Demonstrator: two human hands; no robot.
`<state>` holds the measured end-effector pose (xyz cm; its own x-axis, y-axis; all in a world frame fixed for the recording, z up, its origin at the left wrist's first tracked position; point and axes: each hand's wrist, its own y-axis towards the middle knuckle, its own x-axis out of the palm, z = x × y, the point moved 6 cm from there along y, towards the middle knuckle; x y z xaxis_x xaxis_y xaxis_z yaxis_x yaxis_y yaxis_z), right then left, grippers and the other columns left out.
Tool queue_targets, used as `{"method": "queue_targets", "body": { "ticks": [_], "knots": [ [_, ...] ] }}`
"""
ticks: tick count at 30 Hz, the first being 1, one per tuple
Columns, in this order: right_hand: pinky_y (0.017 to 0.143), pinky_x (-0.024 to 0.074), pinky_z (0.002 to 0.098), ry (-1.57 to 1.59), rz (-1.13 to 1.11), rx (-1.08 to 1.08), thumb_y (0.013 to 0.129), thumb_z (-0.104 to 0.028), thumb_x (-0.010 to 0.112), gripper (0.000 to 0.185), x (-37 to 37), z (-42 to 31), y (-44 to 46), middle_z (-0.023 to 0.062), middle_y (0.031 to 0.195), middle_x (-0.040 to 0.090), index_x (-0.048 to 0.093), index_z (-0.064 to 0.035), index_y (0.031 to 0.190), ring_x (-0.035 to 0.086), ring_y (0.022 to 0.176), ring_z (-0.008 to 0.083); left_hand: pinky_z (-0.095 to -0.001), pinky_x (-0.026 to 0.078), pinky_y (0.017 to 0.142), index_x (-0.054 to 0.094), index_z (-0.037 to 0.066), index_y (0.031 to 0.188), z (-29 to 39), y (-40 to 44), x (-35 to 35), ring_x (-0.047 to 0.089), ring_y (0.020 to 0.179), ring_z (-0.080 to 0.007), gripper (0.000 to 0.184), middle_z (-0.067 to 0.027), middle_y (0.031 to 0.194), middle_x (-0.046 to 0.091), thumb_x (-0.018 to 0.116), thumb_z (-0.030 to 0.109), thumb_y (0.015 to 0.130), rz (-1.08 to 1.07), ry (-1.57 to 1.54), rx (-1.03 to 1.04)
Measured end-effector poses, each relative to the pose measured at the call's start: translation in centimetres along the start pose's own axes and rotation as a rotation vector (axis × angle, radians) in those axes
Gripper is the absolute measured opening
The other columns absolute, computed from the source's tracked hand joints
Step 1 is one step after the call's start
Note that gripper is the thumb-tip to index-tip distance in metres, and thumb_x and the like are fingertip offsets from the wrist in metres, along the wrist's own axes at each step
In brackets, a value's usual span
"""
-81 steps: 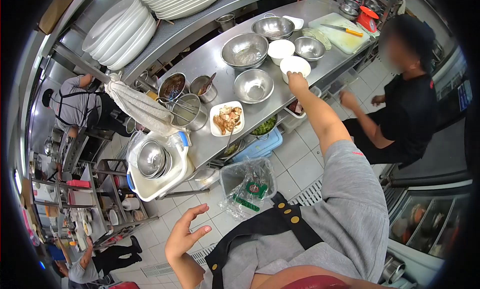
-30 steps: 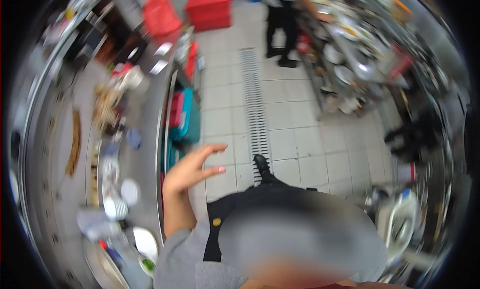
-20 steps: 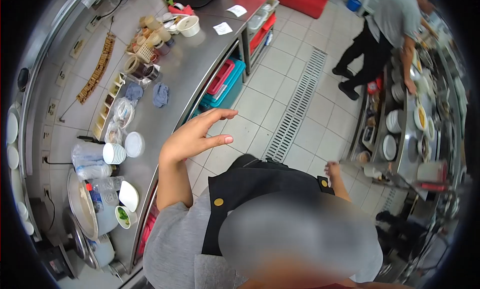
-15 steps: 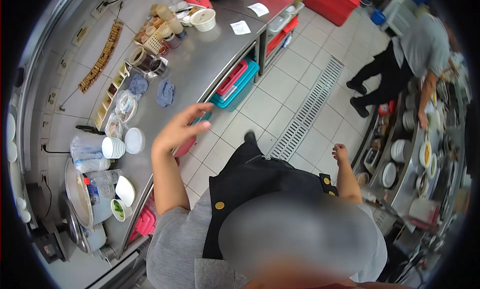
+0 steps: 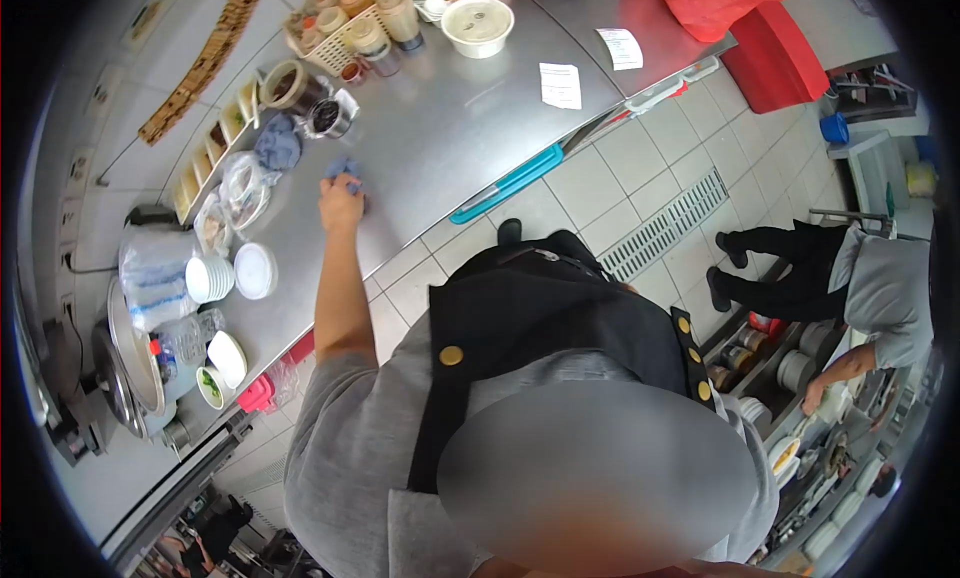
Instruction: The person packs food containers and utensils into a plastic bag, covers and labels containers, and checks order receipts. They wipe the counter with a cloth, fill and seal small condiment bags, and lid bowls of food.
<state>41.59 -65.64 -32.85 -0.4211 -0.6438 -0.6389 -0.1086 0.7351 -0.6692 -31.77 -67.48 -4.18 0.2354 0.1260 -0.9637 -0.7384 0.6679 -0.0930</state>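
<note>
On the steel counter, my left hand [image 5: 342, 202] is closed on a small blue cloth [image 5: 346, 170], whose folds show past my fingers. A second blue cloth [image 5: 278, 143] lies crumpled a little to the left, beside a plastic bag [image 5: 243, 190]. Just above are an open jar with dark contents [image 5: 328, 117] and a larger dark container [image 5: 290, 86]. My right hand is out of view.
The steel counter [image 5: 430, 128] bears a lidded white tub [image 5: 477, 26], paper slips [image 5: 560, 85], squeeze bottles [image 5: 398, 18], white lids [image 5: 255, 270] and a bowl of greens [image 5: 211, 387]. A person in grey [image 5: 885, 278] stands at the right shelves. A floor drain [image 5: 665, 225] runs between.
The view has swung from another counter to this one. My left hand, open in the air before, has come down onto the blue cloth and closed. My right hand has left the view.
</note>
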Motion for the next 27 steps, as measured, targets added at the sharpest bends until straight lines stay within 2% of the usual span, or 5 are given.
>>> {"method": "queue_targets", "body": {
  "ticks": [5, 9, 15, 20, 27],
  "knots": [
    [0.065, 0.0527, 0.0392, -0.022, -0.169, -0.312, 0.097, -0.025, 0.055, 0.028, -12.1, -7.4, 4.9, 0.0141, 0.087, 0.070, 0.067, 0.0001, 0.102, 0.067, 0.074, 0.0259, -0.0395, 0.051, 0.092, 0.070, 0.021, 0.095, -0.9, 2.0, 0.3, 0.064, 0.099, -0.0345, 0.022, -0.0146, 0.116, 0.059, 0.074, 0.014, 0.075, -0.070, -0.101, -0.037],
    [0.067, 0.0542, 0.0355, 0.150, -0.074, -0.058, 0.100, -0.019, 0.050, 0.027, -18.9, -8.3, 12.4, 0.0103, 0.094, 0.070, 0.065, -0.0014, 0.113, 0.066, 0.078, 0.0219, -0.0431, 0.049, 0.096, 0.068, 0.025, 0.107, -1.5, 1.8, 1.0, 0.057, 0.114, -0.0378, 0.032, -0.0120, 0.125, 0.055, 0.076, 0.022, 0.076, -0.147, -0.126, -0.070],
    [0.076, 0.0548, 0.0326, 0.300, -0.096, -0.046, 0.098, -0.018, 0.061, 0.029, -26.0, -16.2, 17.8, 0.0110, 0.105, 0.068, 0.061, 0.0018, 0.119, 0.065, 0.085, 0.0193, -0.0766, 0.016, 0.109, 0.040, 0.032, 0.151, 10.8, -1.9, -1.2, -0.003, 0.148, -0.0539, 0.091, -0.0165, 0.164, 0.017, 0.078, 0.058, 0.073, -0.298, 0.284, -0.391],
    [0.069, 0.0535, 0.0323, 0.405, -0.101, -0.160, 0.095, -0.022, 0.067, 0.032, -27.6, -16.9, 20.4, 0.0102, 0.092, 0.069, 0.062, 0.0011, 0.116, 0.063, 0.072, 0.0176, -0.0799, 0.004, 0.107, 0.033, 0.037, 0.154, 23.1, -2.1, 3.0, -0.004, 0.151, -0.0486, 0.093, -0.0155, 0.166, 0.010, 0.072, 0.066, 0.075, -0.355, 0.247, -0.127],
    [0.078, 0.0543, 0.0380, 0.085, 0.011, -0.169, 0.093, -0.023, 0.066, 0.030, -30.7, -16.1, 19.6, 0.0152, 0.100, 0.071, 0.065, 0.0007, 0.111, 0.068, 0.083, 0.0281, -0.0784, 0.008, 0.109, 0.043, 0.038, 0.149, 32.4, -4.2, 5.6, -0.001, 0.150, -0.0485, 0.079, -0.0135, 0.165, 0.014, 0.078, 0.044, 0.078, -0.369, 0.213, 0.192]
  ]
}}
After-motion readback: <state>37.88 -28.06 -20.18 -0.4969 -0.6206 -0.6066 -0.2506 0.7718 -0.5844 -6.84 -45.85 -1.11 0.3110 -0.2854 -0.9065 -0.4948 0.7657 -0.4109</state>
